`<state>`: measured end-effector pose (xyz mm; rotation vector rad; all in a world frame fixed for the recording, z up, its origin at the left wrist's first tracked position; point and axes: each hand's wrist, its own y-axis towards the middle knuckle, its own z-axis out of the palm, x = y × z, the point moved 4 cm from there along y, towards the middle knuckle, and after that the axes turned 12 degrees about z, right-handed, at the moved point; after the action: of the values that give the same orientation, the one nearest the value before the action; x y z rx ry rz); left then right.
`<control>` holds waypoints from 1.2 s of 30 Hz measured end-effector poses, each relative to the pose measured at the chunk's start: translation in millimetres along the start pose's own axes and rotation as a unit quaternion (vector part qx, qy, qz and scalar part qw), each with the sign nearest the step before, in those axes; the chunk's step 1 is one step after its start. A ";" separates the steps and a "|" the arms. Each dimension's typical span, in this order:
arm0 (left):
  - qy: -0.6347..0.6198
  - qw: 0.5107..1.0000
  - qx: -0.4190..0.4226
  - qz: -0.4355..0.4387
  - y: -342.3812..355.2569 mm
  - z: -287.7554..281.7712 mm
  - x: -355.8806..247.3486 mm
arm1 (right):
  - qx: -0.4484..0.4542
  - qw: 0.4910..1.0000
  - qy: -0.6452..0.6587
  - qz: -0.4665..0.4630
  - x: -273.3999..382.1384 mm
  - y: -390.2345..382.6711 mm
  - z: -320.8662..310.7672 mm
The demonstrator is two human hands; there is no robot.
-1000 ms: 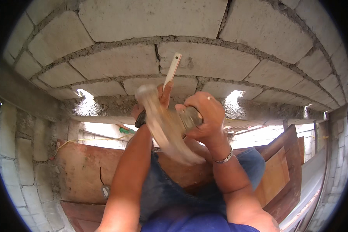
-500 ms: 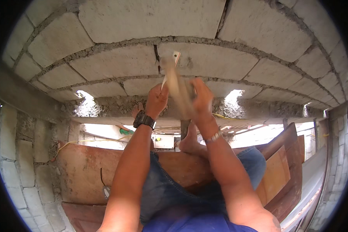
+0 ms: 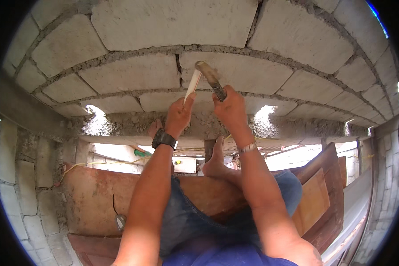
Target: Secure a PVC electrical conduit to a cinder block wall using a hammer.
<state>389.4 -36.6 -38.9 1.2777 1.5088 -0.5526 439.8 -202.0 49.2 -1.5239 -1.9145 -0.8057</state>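
Observation:
My left hand (image 3: 178, 116), with a dark watch at the wrist, is closed around the lower end of a narrow white strip (image 3: 192, 87). The strip leans up and to the right in front of the block wall (image 3: 244, 71). In my right hand (image 3: 232, 110) is the dark grip of a short tool (image 3: 209, 76) with a tan, dusty upper part; its exact kind is not clear. The tool's far end overlaps the strip's upper end in view; whether they touch, I cannot tell. My fingers hide the lower ends of both.
Rough mortar runs between the blocks, and light comes through gaps (image 3: 97, 122) low in the wall. Below lie brown wooden boards (image 3: 97, 195), with a yellow cord (image 3: 88, 163) across them. A small grey object with a black cord (image 3: 119, 221) rests on the left board.
The tool in my right hand was blurred and upright across the strip; now it tilts up-left, its tip at the strip's top. My right hand has moved slightly down. Both hands keep their hold.

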 end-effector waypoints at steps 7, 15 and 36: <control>-0.031 0.995 -0.045 0.087 1.6 -7.3 0.7 | -0.149 0.934 0.121 -0.301 48.2 -49.8 -42.8; -0.002 0.998 -0.022 0.053 3.1 -10.2 -13.4 | -0.075 0.980 0.109 -0.148 32.6 -33.4 -33.9; 0.199 0.936 0.265 -0.117 -59.3 -12.1 48.4 | 0.411 0.850 -0.330 0.008 -189.0 -288.0 26.6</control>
<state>335.7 -24.9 -93.6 1.7078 1.9460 -0.9439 194.2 -353.9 -140.4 -1.2968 -2.2404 0.6241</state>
